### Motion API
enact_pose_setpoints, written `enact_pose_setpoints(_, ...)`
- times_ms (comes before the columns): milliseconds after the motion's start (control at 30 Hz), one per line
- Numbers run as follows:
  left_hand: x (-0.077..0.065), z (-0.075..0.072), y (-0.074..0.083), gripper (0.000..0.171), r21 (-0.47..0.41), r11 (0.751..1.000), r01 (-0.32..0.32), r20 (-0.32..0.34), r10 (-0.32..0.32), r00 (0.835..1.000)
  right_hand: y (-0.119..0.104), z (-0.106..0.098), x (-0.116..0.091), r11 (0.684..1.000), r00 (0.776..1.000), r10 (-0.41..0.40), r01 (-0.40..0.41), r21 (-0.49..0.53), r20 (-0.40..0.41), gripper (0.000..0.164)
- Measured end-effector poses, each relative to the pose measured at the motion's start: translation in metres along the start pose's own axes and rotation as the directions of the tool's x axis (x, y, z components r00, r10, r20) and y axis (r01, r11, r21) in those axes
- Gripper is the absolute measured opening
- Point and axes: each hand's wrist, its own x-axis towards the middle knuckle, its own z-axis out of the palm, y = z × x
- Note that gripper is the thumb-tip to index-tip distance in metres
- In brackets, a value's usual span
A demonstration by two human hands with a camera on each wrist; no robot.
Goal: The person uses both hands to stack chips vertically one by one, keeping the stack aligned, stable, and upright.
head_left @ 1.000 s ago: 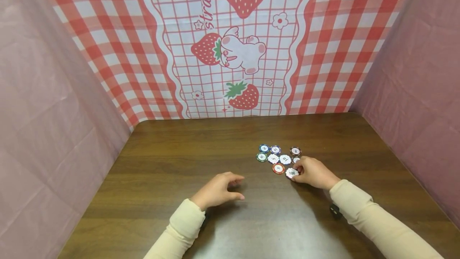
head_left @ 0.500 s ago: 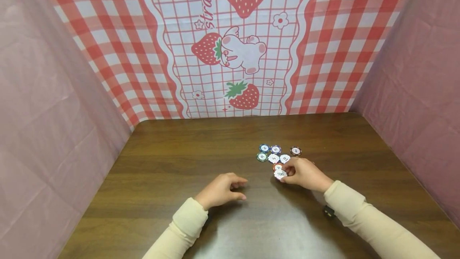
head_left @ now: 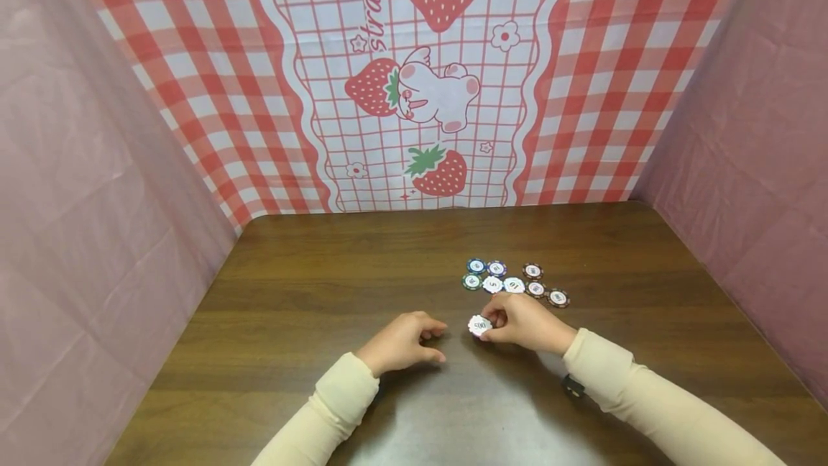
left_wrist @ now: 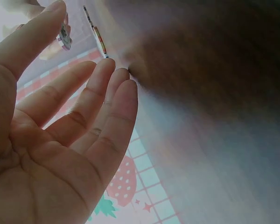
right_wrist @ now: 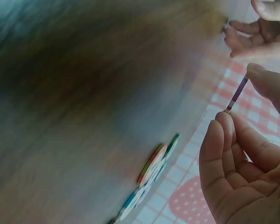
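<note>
My right hand [head_left: 529, 323] pinches a white-faced poker chip [head_left: 479, 326] marked 500 between thumb and fingers. In the right wrist view the chip [right_wrist: 238, 93] appears edge-on, with a purple rim, raised off the table. To its left, my left hand [head_left: 399, 341] holds nothing, its fingers loosely bent and thumb apart. Beyond the right hand lie several poker chips: a white 10 chip [head_left: 514, 285], a white 5 chip [head_left: 493, 284], a green one [head_left: 472, 281] and dark ones [head_left: 534, 289]. A red chip [right_wrist: 151, 163], hidden by the hand in the head view, shows in the right wrist view.
The chips lie on a brown wooden table [head_left: 310, 272]. A red-and-white checked cloth [head_left: 259, 92] with strawberries hangs along the far edge. Pink curtains [head_left: 84, 236] flank both sides.
My right hand has carried the 500 chip leftward and slightly nearer, passing over the red chip. Dark chips at the right have come into full view. The left hand has shifted slightly right.
</note>
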Motion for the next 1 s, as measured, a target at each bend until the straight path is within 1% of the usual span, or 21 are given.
enact_pose_setpoints(133,0.002,0.002,0.0,0.049,0.021,1.0,-0.01,0.007,0.01,1.0,-0.006,0.006,0.003,1.0,1.0,-0.005,0.005,-0.02,0.015,0.019)
enact_pose_setpoints(333,0.005,0.004,0.0,0.049,0.047,0.999,-0.016,0.0,0.016,1.0,-0.016,0.013,0.007,0.997,0.999,-0.019,0.021,-0.072,0.027,0.02)
enact_pose_setpoints(433,0.006,0.004,0.001,0.049,0.063,0.998,-0.014,-0.002,0.014,1.0,-0.02,0.016,0.008,0.998,0.999,0.0,0.004,-0.066,0.05,0.021)
enact_pose_setpoints(533,0.007,0.005,0.002,0.047,0.085,0.996,-0.017,-0.003,0.017,1.0,-0.023,0.018,0.01,0.999,0.996,0.023,-0.021,-0.03,0.083,0.021)
enact_pose_setpoints(667,0.008,0.004,0.004,0.045,0.121,0.992,-0.029,0.004,0.029,1.0,-0.026,0.022,0.012,1.0,0.994,0.022,-0.021,-0.008,0.106,0.021)
enact_pose_setpoints(833,0.009,0.005,0.004,0.037,0.141,0.988,-0.061,0.015,0.059,0.998,-0.029,0.027,0.014,1.0,0.994,0.006,-0.003,-0.025,0.108,0.02)
enact_pose_setpoints(1000,0.009,0.005,0.005,0.033,0.159,0.986,-0.05,0.017,0.047,0.999,-0.031,0.031,0.017,0.998,0.993,-0.015,0.022,-0.059,0.114,0.019)
